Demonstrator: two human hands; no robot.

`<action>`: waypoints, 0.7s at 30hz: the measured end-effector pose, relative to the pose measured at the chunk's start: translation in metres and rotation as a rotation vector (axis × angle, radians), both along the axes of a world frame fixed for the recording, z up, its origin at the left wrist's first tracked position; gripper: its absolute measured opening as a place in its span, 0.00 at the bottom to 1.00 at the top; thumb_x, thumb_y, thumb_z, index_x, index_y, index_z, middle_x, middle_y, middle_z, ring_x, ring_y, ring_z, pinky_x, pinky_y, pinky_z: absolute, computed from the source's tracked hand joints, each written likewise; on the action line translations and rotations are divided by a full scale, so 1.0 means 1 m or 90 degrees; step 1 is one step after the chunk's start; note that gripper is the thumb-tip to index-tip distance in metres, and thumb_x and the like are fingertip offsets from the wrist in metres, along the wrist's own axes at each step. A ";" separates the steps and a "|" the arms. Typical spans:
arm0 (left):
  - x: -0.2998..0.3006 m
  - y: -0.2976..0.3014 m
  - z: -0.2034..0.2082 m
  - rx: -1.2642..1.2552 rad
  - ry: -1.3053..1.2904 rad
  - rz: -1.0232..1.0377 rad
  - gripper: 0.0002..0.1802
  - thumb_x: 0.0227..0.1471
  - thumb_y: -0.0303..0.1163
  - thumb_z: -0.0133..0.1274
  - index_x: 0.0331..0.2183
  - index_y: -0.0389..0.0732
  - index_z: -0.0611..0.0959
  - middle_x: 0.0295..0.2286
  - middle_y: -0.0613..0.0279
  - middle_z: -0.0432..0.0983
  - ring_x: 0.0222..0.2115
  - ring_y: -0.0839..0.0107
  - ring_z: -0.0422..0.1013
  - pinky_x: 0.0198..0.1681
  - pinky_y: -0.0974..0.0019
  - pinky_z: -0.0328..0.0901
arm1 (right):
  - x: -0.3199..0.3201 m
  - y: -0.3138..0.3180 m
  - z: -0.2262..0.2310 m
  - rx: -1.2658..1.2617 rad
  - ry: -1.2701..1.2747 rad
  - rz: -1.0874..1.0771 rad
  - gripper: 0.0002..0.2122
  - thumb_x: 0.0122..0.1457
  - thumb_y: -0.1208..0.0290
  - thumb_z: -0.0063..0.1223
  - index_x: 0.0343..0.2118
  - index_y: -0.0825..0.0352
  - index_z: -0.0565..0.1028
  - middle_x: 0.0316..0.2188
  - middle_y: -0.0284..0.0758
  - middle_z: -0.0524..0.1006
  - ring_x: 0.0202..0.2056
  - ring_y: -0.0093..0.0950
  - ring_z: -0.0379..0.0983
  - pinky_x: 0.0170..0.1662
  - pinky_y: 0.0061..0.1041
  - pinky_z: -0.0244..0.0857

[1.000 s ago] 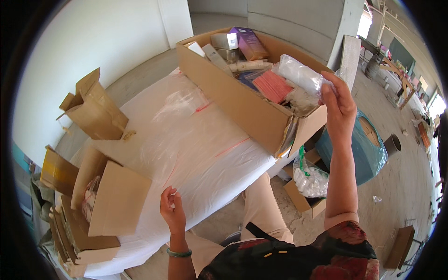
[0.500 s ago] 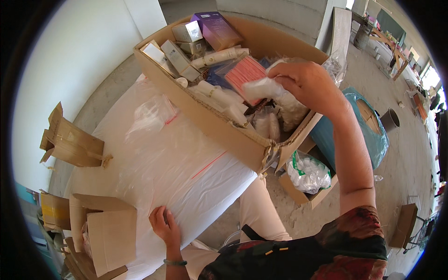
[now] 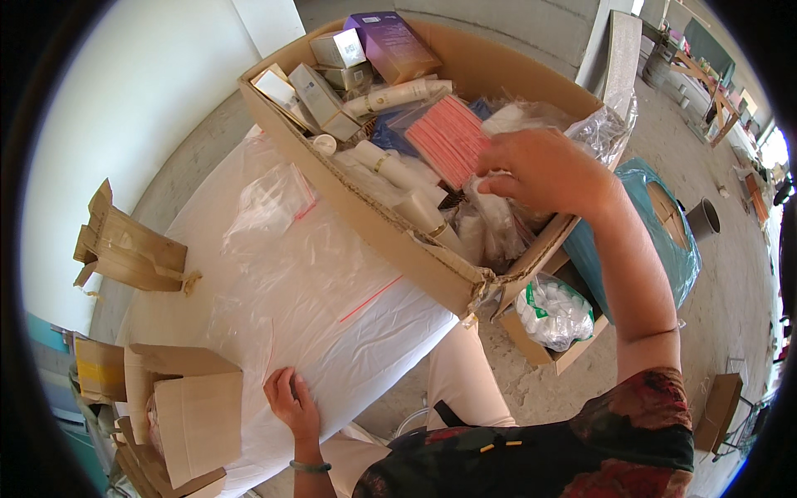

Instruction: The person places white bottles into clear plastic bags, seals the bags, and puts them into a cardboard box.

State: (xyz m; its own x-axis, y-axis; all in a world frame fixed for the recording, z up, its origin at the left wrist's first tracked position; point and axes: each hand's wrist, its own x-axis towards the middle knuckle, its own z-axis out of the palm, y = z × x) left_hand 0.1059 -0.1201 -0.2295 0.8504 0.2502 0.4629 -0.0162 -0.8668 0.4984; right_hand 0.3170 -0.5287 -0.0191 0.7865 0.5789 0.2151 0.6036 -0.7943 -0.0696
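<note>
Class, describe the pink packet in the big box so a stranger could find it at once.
Start at the large open cardboard box on the white table. Near its middle, just left of the right hand, lies the pink packet. It is flat, ribbed and salmon pink, unlike the white tubes and small cartons beside it.

My right hand (image 3: 544,170) reaches into a large cardboard box (image 3: 390,241) crowded with tubes, small cartons and a pink packet (image 3: 448,137), fingertips pinching something small and white. My left hand (image 3: 290,404) rests flat on the plastic-covered table (image 3: 274,274).
</note>
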 end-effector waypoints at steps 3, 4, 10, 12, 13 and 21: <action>0.000 0.000 0.001 -0.011 -0.002 -0.002 0.09 0.49 0.25 0.50 0.35 0.35 0.78 0.36 0.52 0.70 0.39 0.56 0.65 0.43 0.57 0.61 | 0.013 0.013 0.017 -0.004 0.072 0.030 0.10 0.52 0.65 0.52 0.35 0.63 0.76 0.29 0.39 0.76 0.35 0.38 0.73 0.38 0.33 0.66; -0.001 0.001 0.000 -0.017 -0.001 0.000 0.09 0.49 0.24 0.50 0.35 0.35 0.78 0.37 0.52 0.70 0.39 0.56 0.65 0.43 0.58 0.61 | 0.021 0.021 0.023 0.020 0.114 0.043 0.10 0.52 0.66 0.52 0.36 0.64 0.76 0.29 0.39 0.77 0.34 0.36 0.73 0.38 0.32 0.66; -0.004 0.009 -0.006 -0.008 -0.035 0.011 0.09 0.47 0.24 0.52 0.34 0.36 0.79 0.35 0.53 0.72 0.38 0.56 0.66 0.42 0.59 0.63 | 0.095 0.079 0.041 -0.060 0.282 0.084 0.11 0.53 0.67 0.52 0.37 0.67 0.76 0.28 0.39 0.77 0.28 0.28 0.73 0.34 0.28 0.67; -0.006 0.014 -0.012 -0.002 -0.059 0.016 0.08 0.46 0.24 0.53 0.34 0.37 0.79 0.34 0.54 0.73 0.37 0.56 0.67 0.41 0.59 0.63 | 0.122 0.101 0.037 -0.141 0.294 0.078 0.11 0.53 0.67 0.52 0.35 0.68 0.77 0.28 0.39 0.77 0.26 0.27 0.72 0.32 0.28 0.67; -0.002 0.014 -0.013 0.000 -0.068 0.011 0.08 0.46 0.24 0.53 0.33 0.37 0.79 0.34 0.54 0.73 0.37 0.56 0.68 0.41 0.59 0.63 | 0.148 0.098 0.025 -0.300 0.206 0.158 0.11 0.53 0.67 0.52 0.36 0.68 0.76 0.28 0.40 0.77 0.26 0.28 0.73 0.31 0.28 0.67; -0.008 0.023 -0.014 -0.028 -0.127 0.001 0.07 0.44 0.25 0.55 0.31 0.41 0.78 0.33 0.60 0.74 0.35 0.59 0.69 0.39 0.59 0.64 | 0.184 0.075 -0.096 -0.197 0.118 0.103 0.18 0.52 0.69 0.52 0.47 0.65 0.72 0.43 0.45 0.75 0.44 0.39 0.72 0.46 0.35 0.63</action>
